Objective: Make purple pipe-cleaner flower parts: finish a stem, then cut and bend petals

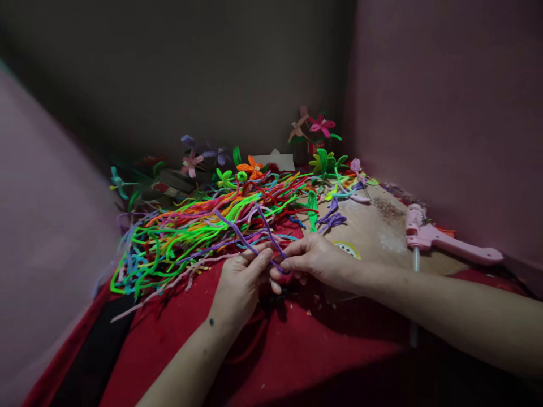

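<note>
A purple pipe cleaner [240, 234] is bent into a V, its two free ends pointing up and away from me. My left hand [245, 278] pinches it near the bend between thumb and fingers. Close beside, my right hand [316, 260] grips the other arm of the V with thumb and forefinger. The bend lies low between both hands, partly covered by fingertips. Just beyond the hands spreads a large pile of loose pipe cleaners [182, 237] in green, orange, pink, red and other colours.
A pink glue gun [458, 244] with a glue stick hanging down lies right on a cardboard sheet [382, 237]. Purple looped petals [333, 220] and a green leaf [312, 210] rest nearby. Finished flowers [251, 168] stand along the back wall. Red cloth [322, 345] covers the table.
</note>
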Motion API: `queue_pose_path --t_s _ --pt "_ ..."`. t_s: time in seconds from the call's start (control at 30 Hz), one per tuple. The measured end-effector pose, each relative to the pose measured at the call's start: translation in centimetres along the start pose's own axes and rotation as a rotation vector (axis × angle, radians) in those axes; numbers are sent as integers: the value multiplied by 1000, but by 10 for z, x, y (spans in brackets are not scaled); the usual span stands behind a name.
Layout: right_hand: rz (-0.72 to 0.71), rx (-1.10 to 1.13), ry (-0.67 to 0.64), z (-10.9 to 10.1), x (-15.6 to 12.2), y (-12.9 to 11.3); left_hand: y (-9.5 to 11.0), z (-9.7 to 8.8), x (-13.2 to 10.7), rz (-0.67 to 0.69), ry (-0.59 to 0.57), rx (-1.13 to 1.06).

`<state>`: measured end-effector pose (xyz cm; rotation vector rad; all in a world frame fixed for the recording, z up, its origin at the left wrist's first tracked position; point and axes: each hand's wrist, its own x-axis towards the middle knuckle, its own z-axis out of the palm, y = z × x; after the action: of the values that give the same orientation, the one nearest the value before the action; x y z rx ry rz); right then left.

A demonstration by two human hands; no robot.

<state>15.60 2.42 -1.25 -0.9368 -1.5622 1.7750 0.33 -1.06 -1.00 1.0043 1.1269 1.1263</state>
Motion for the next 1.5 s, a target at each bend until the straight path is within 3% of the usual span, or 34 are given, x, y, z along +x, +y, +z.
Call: queue_pose_path --t_s 0.37,0.77,0.97,1.23,1.5 --pt "27 28 -47 -1 1 6 0 -3 -2 -75 -80 12" --pt "107 556 -321 -9 5 10 6 -1 -3 -2 -43 -155" --pt "91 574 -246 -4 5 12 6 1 -3 16 -40 -119" --pt "86 585 -163 -2 5 12 2 0 -4 101 32 110" --pt "110 511 -97 1 2 8 5 1 -8 126 48 114"
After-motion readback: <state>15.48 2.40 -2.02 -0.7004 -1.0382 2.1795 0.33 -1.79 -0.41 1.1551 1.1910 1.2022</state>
